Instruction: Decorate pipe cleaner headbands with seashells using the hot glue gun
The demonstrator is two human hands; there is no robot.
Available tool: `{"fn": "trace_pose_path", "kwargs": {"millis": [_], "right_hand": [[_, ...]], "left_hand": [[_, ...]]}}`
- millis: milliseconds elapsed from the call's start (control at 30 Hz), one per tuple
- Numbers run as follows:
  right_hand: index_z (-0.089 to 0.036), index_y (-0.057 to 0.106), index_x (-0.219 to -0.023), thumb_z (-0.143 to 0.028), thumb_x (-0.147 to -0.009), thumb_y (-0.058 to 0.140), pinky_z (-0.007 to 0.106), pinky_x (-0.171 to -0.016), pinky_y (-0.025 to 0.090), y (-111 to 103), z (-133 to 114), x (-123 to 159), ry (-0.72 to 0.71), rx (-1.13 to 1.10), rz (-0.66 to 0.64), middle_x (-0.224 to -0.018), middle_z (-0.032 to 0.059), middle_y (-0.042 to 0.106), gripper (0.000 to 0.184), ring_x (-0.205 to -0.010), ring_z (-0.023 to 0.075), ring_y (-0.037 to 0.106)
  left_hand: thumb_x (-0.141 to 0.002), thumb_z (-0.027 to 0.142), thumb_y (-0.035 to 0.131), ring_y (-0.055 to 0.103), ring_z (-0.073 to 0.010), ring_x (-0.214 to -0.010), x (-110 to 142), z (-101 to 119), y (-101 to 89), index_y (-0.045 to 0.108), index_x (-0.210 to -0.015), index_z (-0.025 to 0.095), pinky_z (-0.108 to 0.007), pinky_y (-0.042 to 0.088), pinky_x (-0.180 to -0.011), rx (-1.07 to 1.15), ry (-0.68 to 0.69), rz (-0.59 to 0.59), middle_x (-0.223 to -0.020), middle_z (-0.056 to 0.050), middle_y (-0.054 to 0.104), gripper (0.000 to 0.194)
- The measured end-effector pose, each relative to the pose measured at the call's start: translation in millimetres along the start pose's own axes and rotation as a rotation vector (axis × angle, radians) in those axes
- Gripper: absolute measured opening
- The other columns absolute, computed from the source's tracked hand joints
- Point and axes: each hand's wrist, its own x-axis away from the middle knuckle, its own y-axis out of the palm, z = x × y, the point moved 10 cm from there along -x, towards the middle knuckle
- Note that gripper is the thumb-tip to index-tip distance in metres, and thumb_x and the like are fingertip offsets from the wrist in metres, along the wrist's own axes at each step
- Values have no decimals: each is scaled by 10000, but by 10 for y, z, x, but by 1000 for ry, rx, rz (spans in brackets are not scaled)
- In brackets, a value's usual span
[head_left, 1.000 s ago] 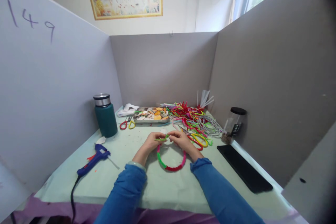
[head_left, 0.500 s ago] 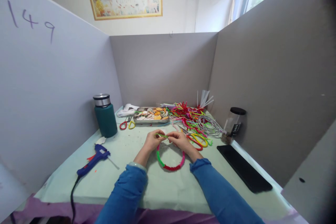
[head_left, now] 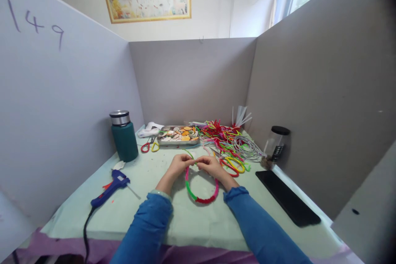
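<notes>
A ring wrapped in fuzzy pipe cleaner, in pink, green and red sections, hangs down toward me between my hands. At its far side, my left hand and my right hand pinch closely together, fingertips nearly touching. A thin green pipe cleaner runs through the pinch, its loose end sticking up and away above my left fingers. Both hands are closed, and my fingers hide the exact spot where the green strand meets the ring.
Scissors lie beyond my right hand, near a heap of coloured pipe cleaners. A metal tray holds wooden slices. To the left are a glue gun and a green bottle; a black phone-like slab is at right.
The green strand's loose end has swung from lying across my left fingers to pointing up and away. The ring has shifted and turned slightly in my hands.
</notes>
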Motion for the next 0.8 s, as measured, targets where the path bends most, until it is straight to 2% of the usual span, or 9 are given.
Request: {"fn": "trace_pose_path", "kwargs": {"millis": [133,267,433,533,667,800], "right_hand": [[-137,720,-845,-250,-726,619,233,-547,384,13,-39,9,-16,28,9,-619,-5,589,194,-560,115,503],[-144,718,-827,-247,-709,625,260,-604,434,40,-60,5,-41,19,16,-703,27,658,182,-628,146,566],[-153,707,-799,-260,-699,638,275,-639,449,66,-39,-1,-58,24,17,-708,26,668,162,-653,156,576],[-152,702,-809,-267,-709,637,268,-633,446,49,-16,-8,-47,18,23,-700,21,658,165,-650,150,574],[-154,693,-841,-281,-728,629,248,-600,432,-33,-8,-23,-51,-18,66,-724,15,643,182,-637,133,559],[-154,682,-838,-294,-713,647,230,-545,400,-99,37,-28,-14,-67,102,-679,-6,599,191,-593,116,525]], "left_hand": [[-564,393,760,387,-76,-438,60,-63,9,637,-614,118,-240,247,-458,56,-133,-10,-513,5,516,306],[-560,349,745,373,-70,-401,86,-163,-20,619,-590,120,-242,221,-436,88,-254,40,-497,-3,536,263],[-535,324,766,388,-75,-398,91,-228,-26,615,-580,116,-241,241,-429,134,-309,76,-490,-13,550,261],[-566,395,762,377,-72,-399,86,-175,-18,632,-588,112,-236,235,-424,111,-262,58,-492,-19,551,312],[-630,488,711,390,-70,-426,55,-7,-53,655,-642,116,-223,263,-433,84,-96,71,-539,-10,555,377],[-604,410,737,444,-84,-478,34,121,-95,654,-716,136,-218,323,-470,129,38,97,-599,7,580,307]]}}
